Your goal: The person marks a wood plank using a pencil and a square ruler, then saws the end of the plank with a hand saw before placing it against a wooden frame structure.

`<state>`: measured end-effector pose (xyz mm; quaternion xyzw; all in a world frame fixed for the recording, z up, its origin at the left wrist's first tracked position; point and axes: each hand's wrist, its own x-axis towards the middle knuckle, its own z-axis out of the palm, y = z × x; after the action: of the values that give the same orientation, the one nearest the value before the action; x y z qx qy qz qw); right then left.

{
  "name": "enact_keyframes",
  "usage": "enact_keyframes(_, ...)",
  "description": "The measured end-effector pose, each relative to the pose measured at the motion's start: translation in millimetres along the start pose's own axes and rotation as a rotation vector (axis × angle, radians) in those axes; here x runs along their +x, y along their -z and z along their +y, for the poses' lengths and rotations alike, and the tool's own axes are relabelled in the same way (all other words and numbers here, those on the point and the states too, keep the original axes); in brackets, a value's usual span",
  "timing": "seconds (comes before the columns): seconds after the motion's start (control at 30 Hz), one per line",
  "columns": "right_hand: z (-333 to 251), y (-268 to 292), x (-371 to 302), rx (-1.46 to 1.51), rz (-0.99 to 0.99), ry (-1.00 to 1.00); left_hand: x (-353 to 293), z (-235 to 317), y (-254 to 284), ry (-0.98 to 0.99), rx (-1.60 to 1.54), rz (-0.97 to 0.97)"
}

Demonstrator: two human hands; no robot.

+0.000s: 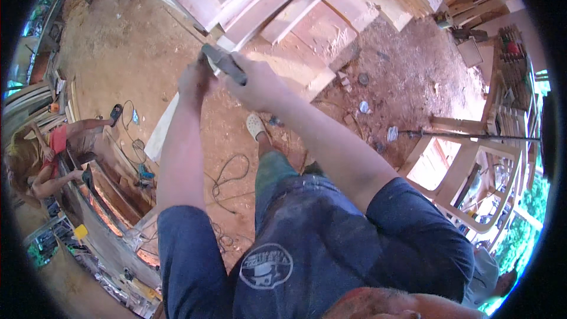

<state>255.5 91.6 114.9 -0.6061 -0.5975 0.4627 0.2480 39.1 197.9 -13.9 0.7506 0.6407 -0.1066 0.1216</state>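
Observation:
Out in front of me, my right hand (257,84) is wrapped round a grey, bar-shaped hand tool (224,64) whose exact kind does not show. The tool lies slantwise, its far left end just above my left hand (198,81). That hand is closed, its fingers curled and partly hidden, so what they grip cannot be made out. A long pale board (162,129) runs up from the lower left to my hands. Beyond them, several light planks (277,0) lie side by side, with wood shavings (339,42) on top.
To the left, a person (50,153) in red shorts sits by stacked timber. Cables (230,177) loop across the dirt floor near my light clog (255,125). A wooden frame with rounded openings (505,201) stands at right. Another person (487,274) shows at lower right.

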Motion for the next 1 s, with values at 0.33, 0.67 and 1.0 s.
enact_keyframes(0.33,65,71,-287,0.038,-0.013,-0.003,-26,21,32,0.098,-0.079,-0.004)
enact_keyframes(0.67,21,-11,6,0.036,0.061,0.133,-19,22,38,-0.029,-0.031,-0.029)
enact_keyframes(1.0,64,72,-286,0.069,-0.004,0.006,-25,16,24,0.072,-0.044,-0.023)
